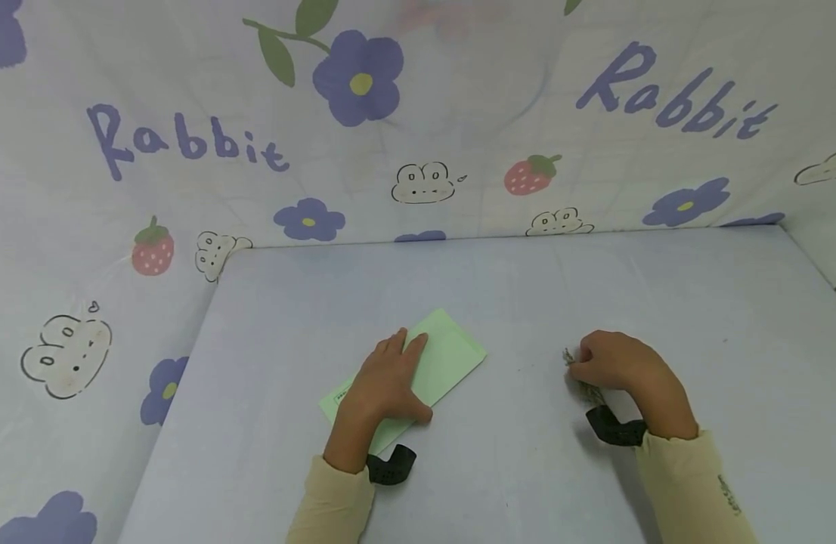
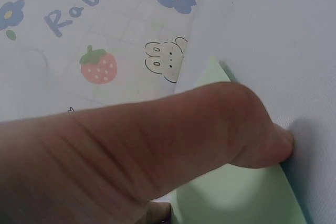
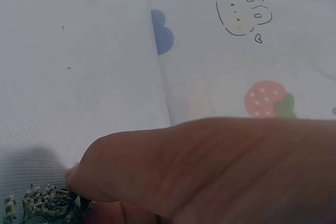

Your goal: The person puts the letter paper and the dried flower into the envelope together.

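A flat light green paper rectangle [image 1: 452, 351], with small dark print near its left end, lies slantwise on the table. My left hand [image 1: 384, 381] rests on it with fingers spread; in the left wrist view the thumb [image 2: 210, 124] reaches to the paper's edge. Well to the right, my right hand [image 1: 618, 363] pinches a small sprig of dried flowers [image 1: 586, 391] just over the table. Tiny pale buds on the sprig [image 3: 50, 203] show at the lower left of the right wrist view. Most of the right fingers are hidden behind the thumb.
The table [image 1: 527, 287] has a pale cloth top and a few small dark specks. Behind it and to the left hangs a white curtain [image 1: 459, 98] printed with flowers, strawberries and rabbits. A black curved piece [image 1: 615, 428] sits at each wrist.
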{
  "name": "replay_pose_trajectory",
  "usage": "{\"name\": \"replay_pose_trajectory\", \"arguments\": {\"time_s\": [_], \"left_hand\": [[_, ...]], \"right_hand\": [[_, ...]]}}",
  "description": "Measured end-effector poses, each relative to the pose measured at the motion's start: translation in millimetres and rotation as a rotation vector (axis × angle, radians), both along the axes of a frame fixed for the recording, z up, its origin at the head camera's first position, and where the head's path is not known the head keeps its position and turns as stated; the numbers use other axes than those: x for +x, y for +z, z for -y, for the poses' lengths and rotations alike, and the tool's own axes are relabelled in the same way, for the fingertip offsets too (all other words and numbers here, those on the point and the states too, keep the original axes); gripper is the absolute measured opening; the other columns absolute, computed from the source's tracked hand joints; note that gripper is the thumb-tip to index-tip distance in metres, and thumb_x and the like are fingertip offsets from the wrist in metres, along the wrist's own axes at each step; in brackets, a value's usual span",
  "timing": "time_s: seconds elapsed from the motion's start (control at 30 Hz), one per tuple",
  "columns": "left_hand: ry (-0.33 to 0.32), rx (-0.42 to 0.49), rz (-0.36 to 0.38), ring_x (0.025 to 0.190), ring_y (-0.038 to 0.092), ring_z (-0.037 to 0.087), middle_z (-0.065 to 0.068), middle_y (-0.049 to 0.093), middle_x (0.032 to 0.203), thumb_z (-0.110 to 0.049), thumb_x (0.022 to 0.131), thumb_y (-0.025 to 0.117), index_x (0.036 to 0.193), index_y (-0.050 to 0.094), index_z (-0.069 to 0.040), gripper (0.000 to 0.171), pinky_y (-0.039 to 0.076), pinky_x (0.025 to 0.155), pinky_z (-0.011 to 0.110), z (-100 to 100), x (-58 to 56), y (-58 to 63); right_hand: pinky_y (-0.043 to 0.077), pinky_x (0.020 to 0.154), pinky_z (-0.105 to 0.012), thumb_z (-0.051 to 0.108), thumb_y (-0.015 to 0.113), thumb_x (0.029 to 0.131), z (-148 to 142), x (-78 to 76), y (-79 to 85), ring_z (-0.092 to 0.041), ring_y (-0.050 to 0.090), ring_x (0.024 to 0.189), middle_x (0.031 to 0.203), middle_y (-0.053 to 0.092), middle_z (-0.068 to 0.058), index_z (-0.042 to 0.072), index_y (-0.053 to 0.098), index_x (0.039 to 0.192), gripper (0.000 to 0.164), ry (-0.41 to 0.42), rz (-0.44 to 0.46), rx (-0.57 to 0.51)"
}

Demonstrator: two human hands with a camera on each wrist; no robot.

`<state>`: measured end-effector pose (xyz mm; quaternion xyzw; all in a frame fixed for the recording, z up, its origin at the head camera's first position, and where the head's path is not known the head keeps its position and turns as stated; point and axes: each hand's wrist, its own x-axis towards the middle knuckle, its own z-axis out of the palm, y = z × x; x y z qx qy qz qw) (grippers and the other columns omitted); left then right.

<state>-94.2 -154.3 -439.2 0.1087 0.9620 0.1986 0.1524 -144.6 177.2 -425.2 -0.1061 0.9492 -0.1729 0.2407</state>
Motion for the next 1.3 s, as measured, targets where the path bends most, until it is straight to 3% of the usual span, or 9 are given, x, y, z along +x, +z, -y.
{"name": "replay_pose_trajectory", "arguments": {"time_s": [0.57, 1.0, 1.3], "left_hand": [[-0.005, 0.003, 0.004, 0.147, 0.024, 0.038, 0.022, 0.024, 0.161, -0.028, 0.069, 0.086, 0.157, 0.032, -0.01, 0.105, 0.026, 0.115, 0.05, 0.6, 0.0, 0.6], [-0.007, 0.007, 0.006, 0.147, 0.025, 0.039, 0.022, 0.024, 0.161, -0.028, 0.068, 0.085, 0.157, 0.033, -0.01, 0.105, 0.026, 0.115, 0.05, 1.6, -0.8, 1.7], [-0.009, 0.0, 0.012, 0.147, 0.025, 0.039, 0.022, 0.025, 0.16, -0.028, 0.069, 0.085, 0.157, 0.033, -0.01, 0.104, 0.026, 0.115, 0.05, 0.6, 0.3, 3.2]], "right_hand": [[0.043, 0.058, -0.038, 0.019, 0.058, 0.09, -4.0, -3.6, 3.5, -0.024, 0.051, 0.069, 0.077, 0.057, -0.008, 0.003, 0.062, 0.085, 0.017, -0.002, -0.044, -0.047], [0.04, 0.06, -0.034, 0.016, 0.056, 0.093, -6.1, -7.3, 7.6, -0.019, 0.049, 0.069, 0.076, 0.055, -0.001, 0.005, 0.064, 0.087, 0.015, 0.004, -0.035, -0.254], [0.039, 0.061, -0.035, 0.017, 0.056, 0.095, -7.0, -7.4, 9.6, -0.018, 0.048, 0.069, 0.075, 0.055, 0.0, 0.004, 0.064, 0.09, 0.017, -0.02, -0.033, -0.306]]}}
